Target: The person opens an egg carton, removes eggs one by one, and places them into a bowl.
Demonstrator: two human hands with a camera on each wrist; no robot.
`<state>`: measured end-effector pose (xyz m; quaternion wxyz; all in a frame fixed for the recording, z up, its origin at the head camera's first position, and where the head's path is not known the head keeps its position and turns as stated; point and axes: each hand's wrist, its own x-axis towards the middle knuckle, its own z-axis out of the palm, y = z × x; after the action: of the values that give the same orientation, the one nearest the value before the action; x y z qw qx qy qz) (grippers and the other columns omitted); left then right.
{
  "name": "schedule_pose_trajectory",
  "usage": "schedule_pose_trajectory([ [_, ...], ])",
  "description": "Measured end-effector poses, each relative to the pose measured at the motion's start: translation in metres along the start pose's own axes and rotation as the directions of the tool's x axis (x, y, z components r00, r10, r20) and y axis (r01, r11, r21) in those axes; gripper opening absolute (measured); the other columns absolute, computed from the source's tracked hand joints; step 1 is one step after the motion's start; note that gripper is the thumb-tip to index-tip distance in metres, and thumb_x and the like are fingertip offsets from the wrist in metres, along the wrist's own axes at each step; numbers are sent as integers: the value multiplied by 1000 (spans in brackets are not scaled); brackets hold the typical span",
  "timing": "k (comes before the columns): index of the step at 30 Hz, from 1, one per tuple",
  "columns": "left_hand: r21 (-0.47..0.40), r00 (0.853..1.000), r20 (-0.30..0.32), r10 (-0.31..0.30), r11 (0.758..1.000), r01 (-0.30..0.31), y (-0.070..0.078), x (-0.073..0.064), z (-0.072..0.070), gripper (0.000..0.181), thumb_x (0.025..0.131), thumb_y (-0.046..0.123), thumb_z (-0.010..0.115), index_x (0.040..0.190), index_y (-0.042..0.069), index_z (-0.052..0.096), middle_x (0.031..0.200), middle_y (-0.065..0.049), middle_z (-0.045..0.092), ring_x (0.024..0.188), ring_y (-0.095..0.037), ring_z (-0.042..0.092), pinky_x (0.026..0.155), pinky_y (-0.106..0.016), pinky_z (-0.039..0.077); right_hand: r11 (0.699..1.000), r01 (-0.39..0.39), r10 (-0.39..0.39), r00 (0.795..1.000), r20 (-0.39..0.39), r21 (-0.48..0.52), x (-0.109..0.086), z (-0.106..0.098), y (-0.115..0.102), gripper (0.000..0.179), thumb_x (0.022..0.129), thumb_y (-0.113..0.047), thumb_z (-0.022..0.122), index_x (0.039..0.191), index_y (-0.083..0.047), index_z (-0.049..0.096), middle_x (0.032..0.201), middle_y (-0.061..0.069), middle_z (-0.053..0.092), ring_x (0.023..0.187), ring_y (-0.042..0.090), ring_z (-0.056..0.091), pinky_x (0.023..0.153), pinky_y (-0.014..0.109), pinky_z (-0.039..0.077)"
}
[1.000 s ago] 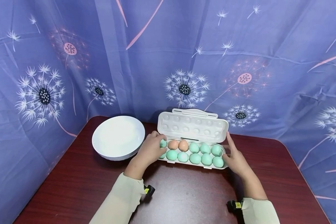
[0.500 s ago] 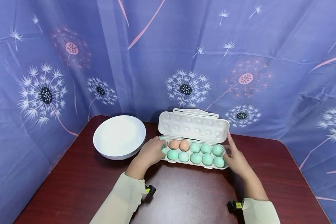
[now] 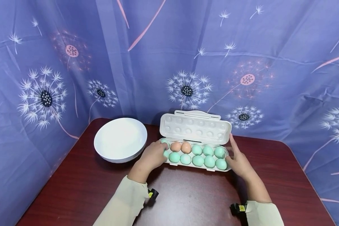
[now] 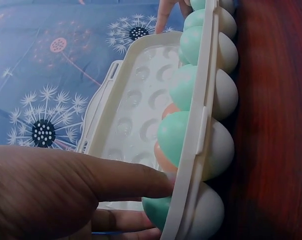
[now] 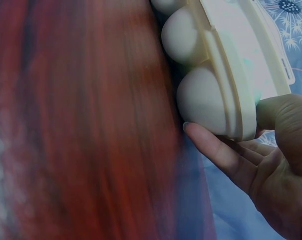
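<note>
Egg carton [image 3: 196, 127]: prob. light, stiff, w/ fragile eggs [image 3: 198, 161]; grip at ends. Held in R hand [image 3: 239, 163] at end far from bowl [image 3: 120, 138]; can't tell grip of L hand [image 3: 153, 155], bowl end.

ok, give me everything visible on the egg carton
Off-white egg carton, plastic by its look, at the back of the dark red table, right of the white bowl. Its dimpled lid is open, tilted toward the curtain, a slotted strip along the top edge. Rounded cups bulge underneath. It's full, two rows of six: ten green eggs, two brownish eggs both in the far row. The left hand touches its left end, the right hand grips the right end.
</note>
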<state>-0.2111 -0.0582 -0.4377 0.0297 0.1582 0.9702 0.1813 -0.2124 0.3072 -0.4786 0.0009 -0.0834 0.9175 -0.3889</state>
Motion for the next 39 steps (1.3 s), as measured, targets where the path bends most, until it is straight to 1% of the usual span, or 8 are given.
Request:
schedule_pose_trajectory([
  [6, 29, 1000, 1, -3, 1000, 3, 2, -1, 2, 27, 84, 12, 75, 110, 11, 70, 111, -8, 68, 96, -28, 62, 86, -39, 54, 1000, -9, 8, 1000, 8, 11, 0, -1, -1, 101, 92, 4, 51, 161, -37, -11, 142, 31, 55, 70, 19, 58, 60, 25, 48],
  [15, 64, 1000, 13, -4, 998, 4, 0, 2, 2, 26, 85, 15, 76, 110, 12, 68, 109, -6, 68, 94, -26, 64, 84, -39, 55, 1000, -13, 13, 1000, 7, 1, -1, -1, 0, 101, 92, 4, 51, 161, -37, -11, 142, 30, 55, 73, 18, 59, 61, 24, 48],
  [20, 46, 1000, 8, 3, 999, -3, 0, 1, -2, 20, 84, 15, 77, 101, 13, 67, 100, -5, 67, 87, -23, 64, 78, -37, 54, 1000, -18, 18, 1000, 8, 2, 0, -1, 1, 101, 92, 4, 51, 161, -37, -12, 142, 31, 54, 71, 18, 59, 61, 24, 48],
  [24, 32, 1000, -4, 8, 999, -8, -1, 0, -7, 16, 83, 15, 77, 92, 13, 64, 88, -3, 62, 77, -19, 58, 70, -35, 50, 1000, -9, 9, 1000, 6, -1, 0, 0, 1, 101, 92, 4, 51, 161, -36, -11, 141, 31, 55, 75, 20, 60, 61, 24, 48],
  [27, 27, 1000, -16, 15, 1000, -15, -1, -1, -9, 16, 83, 14, 76, 89, 13, 62, 83, -2, 57, 72, -18, 52, 65, -34, 45, 1000, -10, 10, 1000, 6, 5, 0, 0, 0, 101, 92, 4, 51, 161, -36, -11, 142, 31, 55, 72, 19, 59, 60, 24, 48],
  [31, 19, 999, -36, 23, 1000, -23, -1, -2, -11, 16, 84, 13, 75, 95, 12, 64, 85, -4, 56, 72, -17, 50, 64, -33, 44, 1000, -15, 15, 1000, 11, 8, 0, 0, 0, 101, 92, 4, 51, 161, -37, -11, 143, 31, 54, 68, 18, 58, 60, 24, 48],
  [34, 4, 998, -54, 28, 1000, -28, -1, -3, -14, 19, 84, 14, 75, 101, 10, 65, 89, -5, 57, 73, -17, 51, 65, -33, 45, 1000, -17, 17, 1000, 10, 2, 1, 0, 0, 101, 92, 4, 51, 161, -37, -11, 142, 30, 54, 70, 18, 58, 60, 24, 48],
  [39, -38, 997, -71, 13, 999, -16, 1, -4, -19, 29, 87, 14, 72, 115, 7, 67, 101, -9, 62, 79, -18, 56, 71, -34, 50, 1000, -22, 22, 1000, 9, -3, 1, 0, 0, 101, 92, 3, 51, 161, -38, -11, 142, 30, 54, 69, 18, 58, 60, 24, 48],
])
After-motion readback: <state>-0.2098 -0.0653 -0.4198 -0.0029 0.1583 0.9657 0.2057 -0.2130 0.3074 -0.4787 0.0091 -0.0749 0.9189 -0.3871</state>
